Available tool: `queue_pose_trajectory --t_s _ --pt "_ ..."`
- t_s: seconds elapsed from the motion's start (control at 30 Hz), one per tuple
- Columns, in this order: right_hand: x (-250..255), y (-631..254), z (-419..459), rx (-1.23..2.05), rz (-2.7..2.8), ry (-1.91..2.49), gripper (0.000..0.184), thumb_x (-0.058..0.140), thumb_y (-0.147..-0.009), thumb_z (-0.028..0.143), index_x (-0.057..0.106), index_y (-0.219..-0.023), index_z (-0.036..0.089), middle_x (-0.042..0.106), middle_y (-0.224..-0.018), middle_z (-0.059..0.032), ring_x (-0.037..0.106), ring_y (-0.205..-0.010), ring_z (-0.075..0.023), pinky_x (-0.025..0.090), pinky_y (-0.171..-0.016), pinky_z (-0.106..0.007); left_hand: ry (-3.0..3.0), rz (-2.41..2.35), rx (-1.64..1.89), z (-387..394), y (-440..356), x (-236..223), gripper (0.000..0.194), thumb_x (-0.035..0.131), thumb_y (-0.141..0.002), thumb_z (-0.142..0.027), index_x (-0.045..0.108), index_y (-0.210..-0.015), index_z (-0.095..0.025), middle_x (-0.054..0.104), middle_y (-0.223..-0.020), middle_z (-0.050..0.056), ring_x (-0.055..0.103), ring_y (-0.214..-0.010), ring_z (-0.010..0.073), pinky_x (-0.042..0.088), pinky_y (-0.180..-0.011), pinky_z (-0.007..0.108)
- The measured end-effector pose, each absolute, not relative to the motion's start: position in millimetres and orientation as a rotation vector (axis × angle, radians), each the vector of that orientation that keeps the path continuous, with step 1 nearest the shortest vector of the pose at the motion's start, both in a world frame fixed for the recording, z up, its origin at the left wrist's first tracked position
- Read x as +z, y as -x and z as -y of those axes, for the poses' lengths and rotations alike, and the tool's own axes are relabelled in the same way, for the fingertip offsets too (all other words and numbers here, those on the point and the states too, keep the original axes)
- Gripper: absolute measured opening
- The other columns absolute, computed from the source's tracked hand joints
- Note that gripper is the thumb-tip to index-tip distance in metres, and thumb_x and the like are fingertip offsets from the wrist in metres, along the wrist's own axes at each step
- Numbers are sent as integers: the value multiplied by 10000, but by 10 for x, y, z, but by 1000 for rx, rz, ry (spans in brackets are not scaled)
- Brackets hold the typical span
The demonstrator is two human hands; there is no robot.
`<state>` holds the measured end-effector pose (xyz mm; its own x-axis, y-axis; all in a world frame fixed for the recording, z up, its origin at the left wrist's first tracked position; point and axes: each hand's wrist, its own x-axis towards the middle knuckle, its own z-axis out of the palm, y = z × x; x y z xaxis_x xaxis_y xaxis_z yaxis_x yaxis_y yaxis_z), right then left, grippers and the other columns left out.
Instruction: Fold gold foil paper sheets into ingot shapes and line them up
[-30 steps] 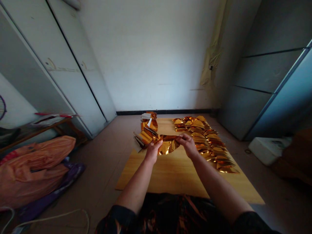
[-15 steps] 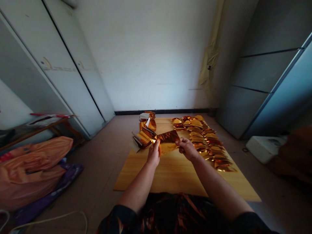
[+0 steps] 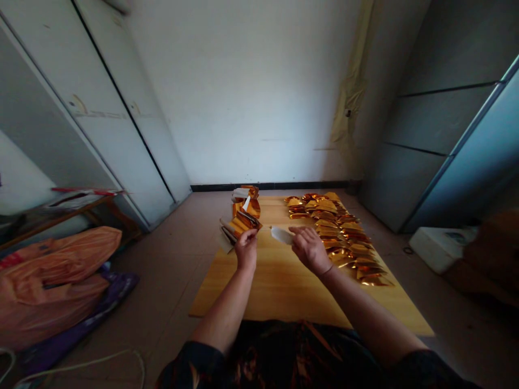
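Note:
My right hand is closed on a foil paper sheet, held over the board with its pale side showing. My left hand reaches to the near stack of gold foil paper, its fingertips pinched at the stack's right edge. How many sheets they grip is hidden. Behind that stack lie more gold foil sheets, some curled with white backs. Rows of folded gold foil pieces cover the board's right side, just beyond my right hand.
Everything is on a wooden board on the tiled floor. A grey cabinet stands at left, a large grey appliance at right. Orange plastic bags lie at lower left; a white box is on the right.
The brown-gold sheet that both hands held stretched is no longer between them. My left hand has moved left to the stack; my right hand now holds a sheet with its pale side showing.

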<state>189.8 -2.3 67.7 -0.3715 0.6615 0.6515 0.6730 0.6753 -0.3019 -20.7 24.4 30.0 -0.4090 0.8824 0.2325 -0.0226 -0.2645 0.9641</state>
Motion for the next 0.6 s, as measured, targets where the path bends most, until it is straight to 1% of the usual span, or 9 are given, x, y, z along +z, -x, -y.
queue_pose_trajectory --t_s 0.07,0.1,0.17,0.23,0.33,0.4,0.47,0.53,0.6 --pt "489 -1867 85 -111 2265 966 163 435 -860 134 581 -826 196 631 -1149 -120 539 -1061 -214 377 -972 -443 -1399 -1233 1680 -158 175 346 289 606 -713 -300 679 -963 -175 685 -1016 73 608 -973 210 471 -845 309" --pt "379 -1854 110 -110 2330 939 173 427 -866 132 585 -833 194 635 -1134 -123 541 -1059 -213 392 -959 -441 -1569 -1170 1599 -110 154 363 267 586 -741 -283 683 -967 -180 671 -1075 80 593 -1031 213 462 -887 315" --pt "178 -1833 153 -42 2429 890 169 421 -874 146 585 -851 183 648 -1070 -131 565 -1012 -211 431 -912 -423 -1883 -1077 1373 -23 112 378 223 577 -770 -275 706 -932 -192 672 -1093 79 587 -1061 212 426 -968 333" --pt "49 -1826 200 97 2471 870 180 427 -845 119 582 -922 168 659 -987 -117 588 -952 -197 463 -862 -373 -2084 -1011 1122 30 79 357 213 600 -765 -287 723 -922 -211 675 -1111 71 593 -1065 215 423 -986 335" --pt "16 -1857 263 270 2431 902 273 458 -771 93 572 -1011 152 652 -1011 -113 586 -975 -203 462 -876 -350 -2210 -983 863 48 66 263 268 598 -776 -291 708 -1015 -235 686 -1105 53 599 -1067 208 431 -991 326" --pt "52 -1900 275 363 2417 934 329 461 -748 88 574 -1049 155 650 -1035 -106 586 -984 -200 460 -876 -330 -2256 -1010 786 36 82 179 335 634 -751 -299 685 -1077 -240 671 -1146 52 584 -1099 215 421 -1009 328" --pt "88 -1940 250 432 2422 966 328 445 -764 90 595 -1042 178 658 -1035 -85 591 -981 -189 453 -876 -311 -2284 -1034 772 12 111 97 332 630 -752 -261 687 -1078 -236 644 -1197 62 563 -1137 221 402 -1034 337" --pt "110 -1958 193 488 2402 1026 260 445 -800 117 632 -959 203 674 -1001 -63 600 -962 -183 445 -871 -299 -2293 -1042 791 -22 148 29 318 607 -747 -176 704 -1043 -236 617 -1239 69 546 -1165 225 393 -1049 348" --pt "131 -1945 123 550 2337 1128 197 468 -833 175 648 -902 216 687 -954 -47 613 -916 -179 447 -838 -284 -2301 -1048 795 -66 193 -14 320 578 -740 -110 723 -996 -234 604 -1253 74 550 -1158 225 414 -1031 350"
